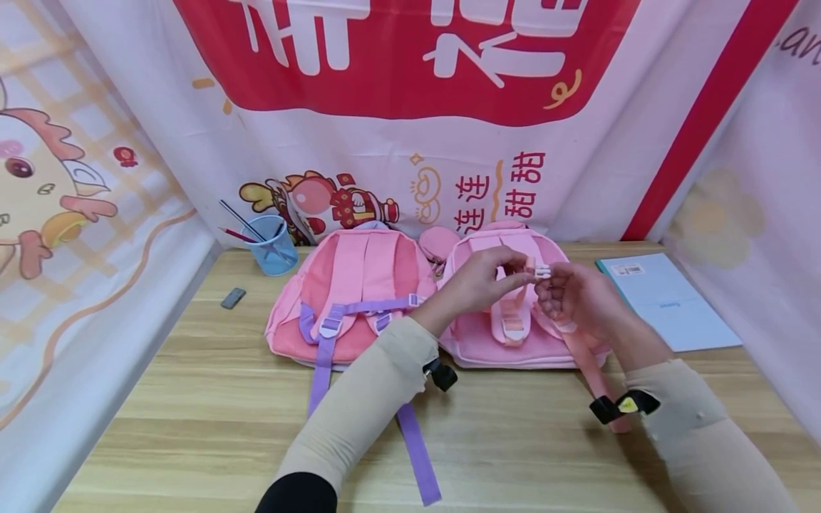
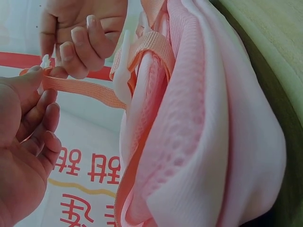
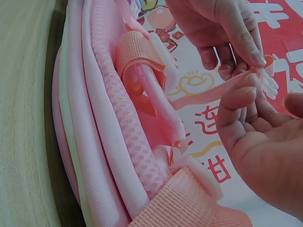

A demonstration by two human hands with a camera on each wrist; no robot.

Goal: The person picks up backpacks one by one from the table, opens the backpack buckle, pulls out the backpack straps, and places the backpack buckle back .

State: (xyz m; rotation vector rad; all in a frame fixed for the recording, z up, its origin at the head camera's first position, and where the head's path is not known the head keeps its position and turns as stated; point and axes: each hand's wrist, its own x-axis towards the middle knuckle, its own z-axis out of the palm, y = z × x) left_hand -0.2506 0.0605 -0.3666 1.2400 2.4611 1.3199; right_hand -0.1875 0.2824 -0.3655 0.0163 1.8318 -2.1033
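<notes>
Both my hands meet above the right-hand pink backpack (image 1: 471, 342), at a small white plastic buckle (image 1: 542, 272) on a thin orange strap (image 2: 85, 90). My left hand (image 1: 477, 281) pinches the strap right beside the buckle, thumb uppermost. From the other side my right hand (image 1: 586, 299) grips the buckle at its fingertips, the remaining fingers curled in. White prongs of the buckle show in the right wrist view. The strap runs tautly from the fingers to the backpack's padded shoulder strap (image 3: 158, 94), where wider orange webbing (image 3: 139, 52) loops through a white slider.
A second pink backpack (image 1: 314, 285) with purple straps (image 1: 417, 456) lies to the left. Behind it are a blue pen cup (image 1: 276, 249) and a small grey object (image 1: 233, 298). A light-blue folder (image 1: 680, 306) lies at right. Printed cloth (image 1: 385, 142) hangs behind the wooden table (image 1: 192, 427).
</notes>
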